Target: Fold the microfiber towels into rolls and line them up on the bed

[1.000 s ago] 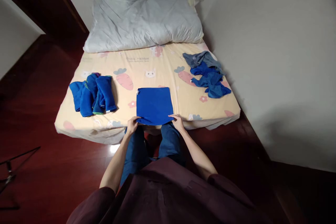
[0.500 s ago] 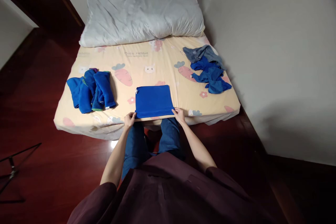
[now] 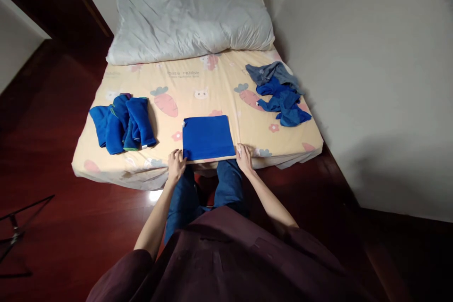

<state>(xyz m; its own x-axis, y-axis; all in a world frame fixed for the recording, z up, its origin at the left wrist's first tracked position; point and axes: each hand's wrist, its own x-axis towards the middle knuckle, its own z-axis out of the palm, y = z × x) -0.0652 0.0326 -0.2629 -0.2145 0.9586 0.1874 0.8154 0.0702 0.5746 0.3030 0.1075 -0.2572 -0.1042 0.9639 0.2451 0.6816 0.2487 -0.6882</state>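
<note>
A blue cloth (image 3: 208, 137) lies folded into a flat, smooth rectangle at the near edge of the bed, with a small white tag at its far left corner. My left hand (image 3: 176, 165) rests at the cloth's near left corner, thumb touching the edge and fingers apart. At the near right corner is my right hand (image 3: 244, 159), its fingers loosely spread beside the cloth on the sheet. Neither hand visibly grips the fabric.
Several rolled blue cloths (image 3: 122, 125) sit together on the bed's left. Crumpled blue cloths (image 3: 285, 104) and a grey one (image 3: 272, 72) lie on the right. A white quilt (image 3: 194, 14) covers the head end. A black metal stand (image 3: 14, 231) is on the floor at left.
Both hands have loosened their pinch on the near corners, and their fingers have spread. The near strip of the cloth now lies flatter.
</note>
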